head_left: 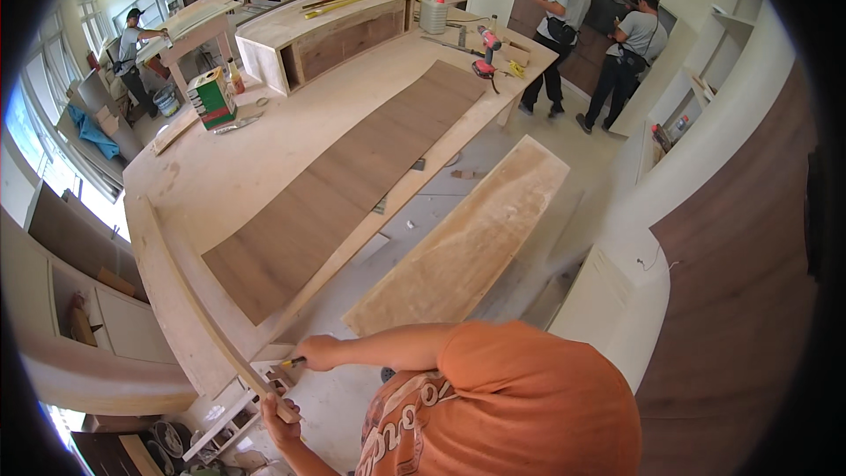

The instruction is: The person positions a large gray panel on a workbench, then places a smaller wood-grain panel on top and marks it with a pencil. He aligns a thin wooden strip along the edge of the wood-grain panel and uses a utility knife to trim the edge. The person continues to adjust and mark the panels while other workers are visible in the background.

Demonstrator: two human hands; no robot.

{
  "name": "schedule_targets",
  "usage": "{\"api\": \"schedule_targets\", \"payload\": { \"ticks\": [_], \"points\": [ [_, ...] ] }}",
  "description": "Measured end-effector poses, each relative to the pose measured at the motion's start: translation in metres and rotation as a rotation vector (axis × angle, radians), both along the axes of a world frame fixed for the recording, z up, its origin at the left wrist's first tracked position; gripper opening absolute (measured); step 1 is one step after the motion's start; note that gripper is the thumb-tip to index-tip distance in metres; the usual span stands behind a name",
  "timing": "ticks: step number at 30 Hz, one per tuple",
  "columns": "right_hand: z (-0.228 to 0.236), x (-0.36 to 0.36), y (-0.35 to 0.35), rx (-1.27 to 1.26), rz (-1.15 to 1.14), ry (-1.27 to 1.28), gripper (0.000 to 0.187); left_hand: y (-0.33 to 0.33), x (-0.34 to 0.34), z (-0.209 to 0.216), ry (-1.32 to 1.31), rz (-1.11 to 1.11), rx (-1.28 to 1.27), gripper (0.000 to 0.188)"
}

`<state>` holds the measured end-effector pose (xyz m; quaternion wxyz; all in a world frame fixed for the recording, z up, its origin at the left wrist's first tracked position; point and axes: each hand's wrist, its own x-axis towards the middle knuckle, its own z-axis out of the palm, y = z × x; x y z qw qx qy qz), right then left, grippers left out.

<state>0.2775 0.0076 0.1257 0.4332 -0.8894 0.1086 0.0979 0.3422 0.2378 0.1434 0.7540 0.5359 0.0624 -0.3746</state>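
Observation:
At the lower left, my left hand [280, 423] is closed around the near end of a long, narrow wooden strip [196, 301]. The strip runs along the left side of the large pale worktable [189, 189]. My right hand [319, 353] is closed on a small yellow-and-black tool [294, 362], just to the right of the strip's near end; its exact kind is too small to make out. A long brown wood-grain veneer sheet [352, 185] lies flat across the table, beyond both hands and touched by neither.
On the table stand a curved wooden box frame [348, 48], a green-and-white can [211, 101], a white jug [433, 15] and a red cordless drill [486, 55]. A pale board [467, 234] lies right of the table. Several people work farther back.

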Motion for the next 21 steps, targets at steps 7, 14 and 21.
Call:
{"api": "schedule_targets", "payload": {
  "ticks": [7,14,21],
  "points": [
    [-0.038,-0.082,-0.085,0.253,-0.408,0.099,0.033,-0.04,-0.021,0.046,-0.398,0.049,0.411,0.049],
    [-0.044,-0.185,-0.145,0.493,-0.855,0.11,0.022,-0.05,-0.036,0.061,-0.405,0.078,0.359,0.055],
    [-0.053,-0.207,-0.175,0.461,-0.84,0.009,0.014,-0.087,-0.066,0.074,-0.558,0.053,0.515,0.069]
  ]
}}
